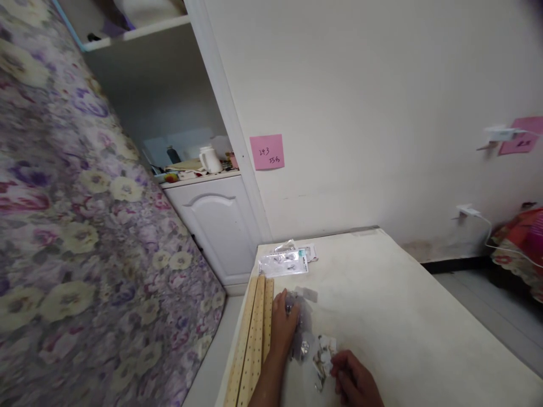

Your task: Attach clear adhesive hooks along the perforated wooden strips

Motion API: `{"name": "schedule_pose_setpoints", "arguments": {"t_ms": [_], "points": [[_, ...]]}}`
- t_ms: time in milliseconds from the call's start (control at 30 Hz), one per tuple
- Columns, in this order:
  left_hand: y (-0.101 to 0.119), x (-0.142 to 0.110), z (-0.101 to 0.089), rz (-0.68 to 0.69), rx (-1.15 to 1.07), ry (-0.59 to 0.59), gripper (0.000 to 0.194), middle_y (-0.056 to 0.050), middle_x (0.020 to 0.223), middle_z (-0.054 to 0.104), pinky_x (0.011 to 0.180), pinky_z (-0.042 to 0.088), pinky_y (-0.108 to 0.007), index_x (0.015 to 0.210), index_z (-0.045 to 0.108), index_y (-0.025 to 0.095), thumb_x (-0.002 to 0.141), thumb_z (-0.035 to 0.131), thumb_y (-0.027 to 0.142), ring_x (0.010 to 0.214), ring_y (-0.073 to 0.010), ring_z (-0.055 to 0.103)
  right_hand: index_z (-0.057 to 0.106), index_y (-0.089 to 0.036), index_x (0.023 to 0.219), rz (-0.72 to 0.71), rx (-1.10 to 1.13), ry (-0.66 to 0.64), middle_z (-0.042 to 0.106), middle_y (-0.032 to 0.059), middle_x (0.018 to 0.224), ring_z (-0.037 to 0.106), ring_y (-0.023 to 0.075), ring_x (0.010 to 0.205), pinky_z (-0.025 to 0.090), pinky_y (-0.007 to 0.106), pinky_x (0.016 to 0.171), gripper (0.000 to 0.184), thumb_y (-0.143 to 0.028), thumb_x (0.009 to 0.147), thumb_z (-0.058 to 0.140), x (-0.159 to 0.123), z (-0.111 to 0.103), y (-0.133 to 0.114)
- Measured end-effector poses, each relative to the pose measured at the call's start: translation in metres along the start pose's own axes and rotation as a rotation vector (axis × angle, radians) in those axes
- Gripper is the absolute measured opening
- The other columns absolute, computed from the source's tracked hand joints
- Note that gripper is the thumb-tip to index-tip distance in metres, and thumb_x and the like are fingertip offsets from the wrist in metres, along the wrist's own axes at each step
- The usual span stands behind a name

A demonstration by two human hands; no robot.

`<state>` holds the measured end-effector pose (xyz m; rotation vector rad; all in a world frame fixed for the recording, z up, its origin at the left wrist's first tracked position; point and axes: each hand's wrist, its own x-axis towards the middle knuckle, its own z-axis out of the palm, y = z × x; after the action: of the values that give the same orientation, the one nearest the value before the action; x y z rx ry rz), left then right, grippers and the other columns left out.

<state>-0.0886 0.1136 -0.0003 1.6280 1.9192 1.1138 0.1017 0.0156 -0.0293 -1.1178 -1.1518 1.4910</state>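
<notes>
My left hand (283, 322) reaches over the left side of the table, its fingers curled on the edge of a clear plastic package (304, 323) that holds small items. Some shiny pieces show in the near end of that package. To its right lies a loose cluster of small white and metallic pieces (324, 355). My right hand (355, 377) is at the right edge of this cluster with thumb and fingers drawn together. What sits between those fingertips is too small to make out.
Long perforated wooden strips (254, 333) lie along the table's left edge, beside my left forearm. Flat clear packages (283, 263) rest at the far left of the white table (403, 316). A floral curtain (106, 226) hangs at left, before a white cabinet (220, 226).
</notes>
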Motion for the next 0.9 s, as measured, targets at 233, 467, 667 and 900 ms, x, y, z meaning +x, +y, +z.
{"name": "schedule_pose_setpoints", "arguments": {"t_ms": [233,467,667,900], "points": [[0.005,-0.035,-0.009,-0.069,-0.039,0.066,0.065,-0.013,0.147,0.030,0.113,0.019,-0.033,0.138,0.032,0.012,0.084,0.044,0.046,0.137,-0.0221,0.024,0.053,-0.020,0.082,-0.067,0.021,0.008,0.055,-0.0004,0.071,0.051,0.0115,0.051,0.040,0.022,0.042,0.022,-0.039,0.072,0.054,-0.001,-0.001,0.004],[0.012,-0.103,-0.005,-0.100,-0.023,0.109,0.066,-0.019,0.148,0.023,0.113,0.019,-0.044,0.139,0.024,0.010,0.085,0.043,0.042,0.138,-0.0274,0.020,0.054,-0.019,0.081,-0.099,0.021,0.044,0.057,-0.0004,0.070,0.053,0.0121,0.053,0.042,0.022,0.045,0.021,-0.039,0.072,0.054,-0.007,-0.001,-0.004],[0.000,-0.162,0.008,0.066,-0.024,0.135,0.053,-0.017,0.140,0.035,0.112,0.025,-0.041,0.134,0.030,0.011,0.089,0.034,0.038,0.133,-0.0234,0.031,0.053,-0.019,0.083,-0.163,-0.047,0.019,0.058,-0.0003,0.072,0.054,0.0121,0.053,0.043,0.023,0.048,0.015,-0.032,0.076,0.049,-0.017,-0.003,-0.003],[-0.026,-0.193,0.015,0.133,-0.041,0.076,0.049,-0.016,0.133,0.045,0.107,0.035,-0.040,0.127,0.044,0.013,0.087,0.037,0.041,0.127,-0.0249,0.040,0.053,-0.020,0.087,-0.158,-0.104,0.005,0.057,-0.0008,0.075,0.056,0.0127,0.057,0.044,0.024,0.052,0.012,-0.027,0.081,0.046,-0.048,-0.006,0.001]]}}
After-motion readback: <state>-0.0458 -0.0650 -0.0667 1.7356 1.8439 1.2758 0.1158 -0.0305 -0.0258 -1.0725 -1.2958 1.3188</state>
